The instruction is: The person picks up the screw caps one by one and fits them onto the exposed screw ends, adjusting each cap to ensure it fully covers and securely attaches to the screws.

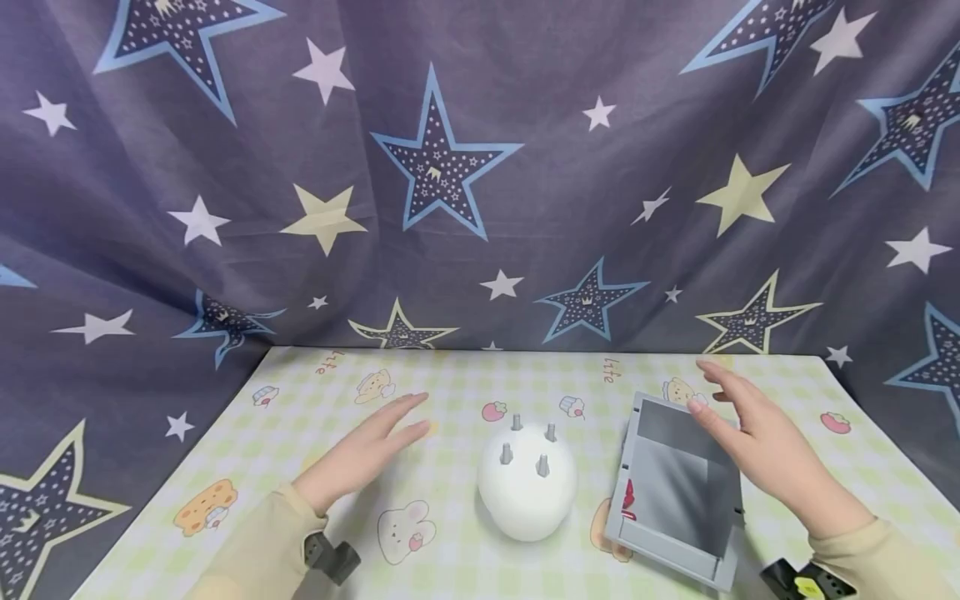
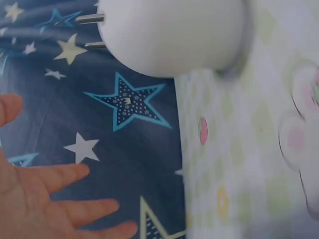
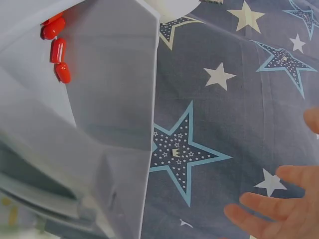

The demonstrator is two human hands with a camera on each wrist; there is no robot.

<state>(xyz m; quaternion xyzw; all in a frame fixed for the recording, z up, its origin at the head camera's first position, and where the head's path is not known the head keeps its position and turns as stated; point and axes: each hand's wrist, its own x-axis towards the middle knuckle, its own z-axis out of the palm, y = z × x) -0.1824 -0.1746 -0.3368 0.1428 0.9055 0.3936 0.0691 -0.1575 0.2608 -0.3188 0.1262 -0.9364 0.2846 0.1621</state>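
A round white object (image 1: 528, 496) stands on the table with several grey metal pegs (image 1: 543, 465) sticking up from its top. My left hand (image 1: 367, 450) hovers to its left, fingers extended, holding nothing; the left wrist view shows the white body (image 2: 169, 35) apart from the spread fingers. On the right is a grey rectangular box (image 1: 675, 492). Several small red caps (image 3: 58, 50) lie inside it along one wall. My right hand (image 1: 761, 442) is above the box's right side, fingers apart and relaxed, with nothing in them.
A green-and-white checked cloth (image 1: 300, 433) with cartoon prints covers the table. Behind it hangs a dark star-patterned curtain (image 1: 480, 275). A small dark device (image 1: 330, 557) is strapped to the left wrist, another (image 1: 806, 581) to the right.
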